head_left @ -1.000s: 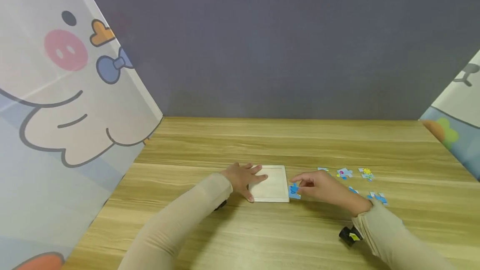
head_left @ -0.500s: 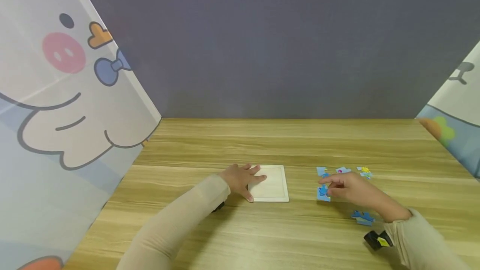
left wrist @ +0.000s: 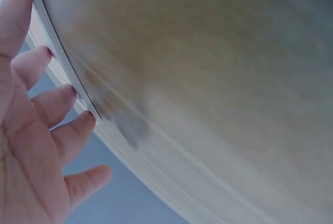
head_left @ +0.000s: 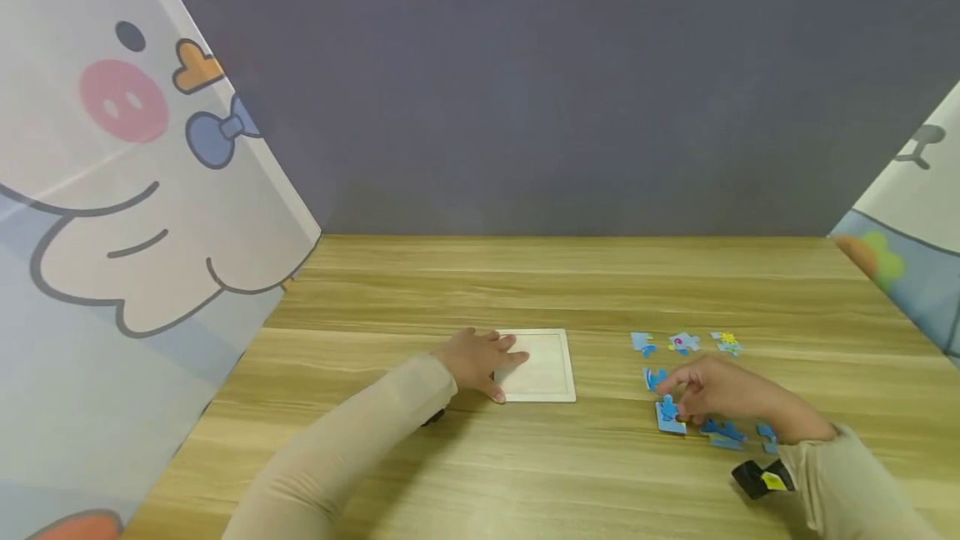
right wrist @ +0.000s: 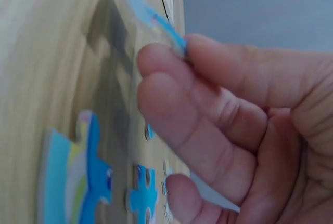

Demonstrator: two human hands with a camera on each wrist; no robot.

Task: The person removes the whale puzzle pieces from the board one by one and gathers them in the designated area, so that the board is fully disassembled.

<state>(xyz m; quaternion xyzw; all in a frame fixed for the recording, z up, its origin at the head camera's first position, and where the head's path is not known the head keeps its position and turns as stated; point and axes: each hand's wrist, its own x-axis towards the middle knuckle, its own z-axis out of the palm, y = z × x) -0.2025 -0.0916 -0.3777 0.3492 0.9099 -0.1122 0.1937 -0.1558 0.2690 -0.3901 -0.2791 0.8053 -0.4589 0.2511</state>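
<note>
With spread fingers, my left hand (head_left: pixel 478 363) rests on the left side of a pale square puzzle tray (head_left: pixel 543 367). In the left wrist view, fingertips of the left hand (left wrist: pixel 39 146) touch the tray's edge (left wrist: pixel 62 55). Over to the right, my right hand (head_left: pixel 712 390) pinches a blue puzzle piece (head_left: pixel 669 415) between thumb and fingers. The right wrist view has this puzzle piece (right wrist: pixel 151 18) tilted and raised off the wood, its shadow below. Close to the right hand lie a blue puzzle piece (head_left: pixel 652 379) and another bluish piece (head_left: pixel 723 435).
Farther back on the wooden table (head_left: pixel 420 290) lie a light-blue puzzle piece (head_left: pixel 642 342), a piece with a pink swirl (head_left: pixel 683 343) and one with a yellow sun (head_left: pixel 726 342). A partly covered piece (head_left: pixel 767 437) lies by the right wrist. A grey panel (head_left: pixel 570 90) stands behind.
My right hand has moved right, away from the tray's right side, and then nearer to me, carrying the blue puzzle piece. My left hand has stayed on the tray.
</note>
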